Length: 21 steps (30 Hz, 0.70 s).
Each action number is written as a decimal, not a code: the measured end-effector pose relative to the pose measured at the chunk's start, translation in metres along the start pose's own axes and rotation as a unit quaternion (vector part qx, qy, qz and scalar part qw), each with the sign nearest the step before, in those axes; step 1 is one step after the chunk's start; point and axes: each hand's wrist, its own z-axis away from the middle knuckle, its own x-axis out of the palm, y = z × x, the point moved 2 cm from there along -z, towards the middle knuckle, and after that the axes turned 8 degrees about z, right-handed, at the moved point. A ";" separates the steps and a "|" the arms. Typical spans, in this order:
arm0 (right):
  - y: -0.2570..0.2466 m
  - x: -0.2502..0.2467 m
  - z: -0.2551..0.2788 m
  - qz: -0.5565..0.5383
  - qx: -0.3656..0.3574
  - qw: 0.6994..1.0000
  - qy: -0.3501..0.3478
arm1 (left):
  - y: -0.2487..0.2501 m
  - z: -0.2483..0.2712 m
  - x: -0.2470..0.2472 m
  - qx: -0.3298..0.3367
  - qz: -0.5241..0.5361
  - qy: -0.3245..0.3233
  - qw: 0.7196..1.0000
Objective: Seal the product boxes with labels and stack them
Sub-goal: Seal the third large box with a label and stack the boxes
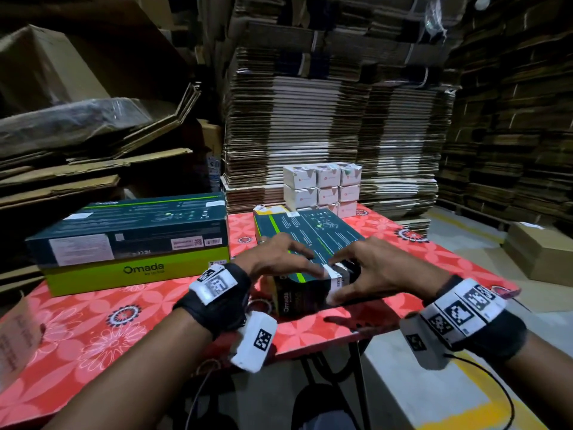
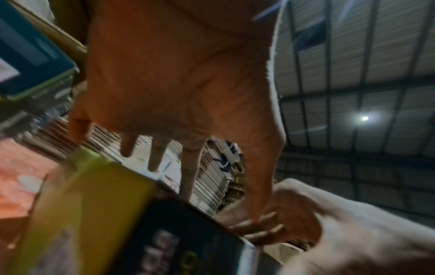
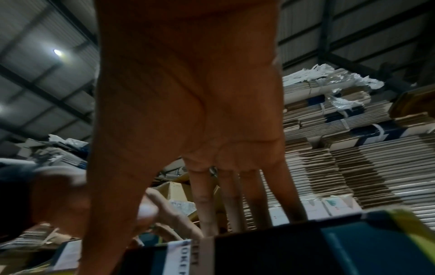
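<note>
**packer_q:** So where am I at here, and what's likely to bite me?

**boxnerd:** Your product box (image 1: 310, 243) lies flat on the red flowered table (image 1: 93, 330), its near end hanging a bit past the front edge. A white label (image 1: 333, 279) is folded over that near top corner. Your left hand (image 1: 279, 259) has its fingers spread and mostly straight, fingertips pressing the lid right beside the label, gripping nothing. Your right hand (image 1: 369, 268) comes in from the other side, thumb and fingers pressing around the labelled corner. I can't tell whether it's pinching the label or just smoothing it.

**packer_q:** Risks?

**boxnerd:** My guess: pushing down on the overhanging end could tip the box or slide it off the table. Also, if you smooth the top before the fold is tight, the label may wrinkle or sit skewed and not really hold the flap. The finished stack of two boxes (image 1: 130, 240) sits well apart on your left, so lift this one over, don't drag it across that cloth.
</note>
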 end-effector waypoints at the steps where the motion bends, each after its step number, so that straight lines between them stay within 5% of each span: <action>1: -0.005 0.002 -0.001 0.004 -0.002 1.000 0.001 | -0.005 -0.001 -0.005 0.001 0.014 0.012 1.000; 12: -0.061 0.023 -0.040 0.010 0.128 0.991 0.032 | -0.021 0.004 -0.021 0.020 -0.017 0.047 0.999; 21: -0.066 0.022 -0.046 0.036 0.147 0.988 -0.040 | -0.032 -0.006 -0.019 0.028 -0.004 0.037 0.999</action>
